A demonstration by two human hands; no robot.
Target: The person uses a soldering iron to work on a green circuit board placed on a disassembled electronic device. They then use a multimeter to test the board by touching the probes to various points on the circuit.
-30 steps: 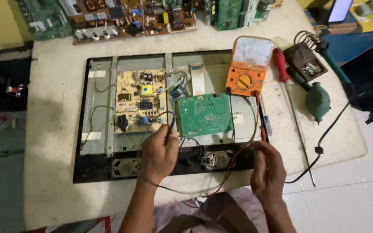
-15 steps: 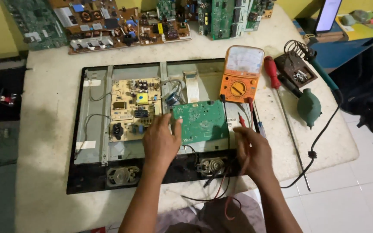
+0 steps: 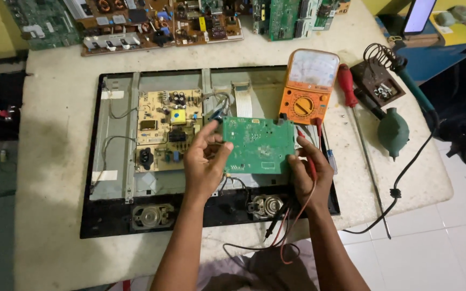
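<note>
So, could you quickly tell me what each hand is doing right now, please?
Left hand: gripping the left edge of the green circuit board.
Right hand: gripping the board's right edge, red probe lead under its fingers.

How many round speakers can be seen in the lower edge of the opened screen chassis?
2. One speaker sits at the lower left of the chassis; the other speaker sits lower centre, between the two forearms, partly crossed by wires.
</note>
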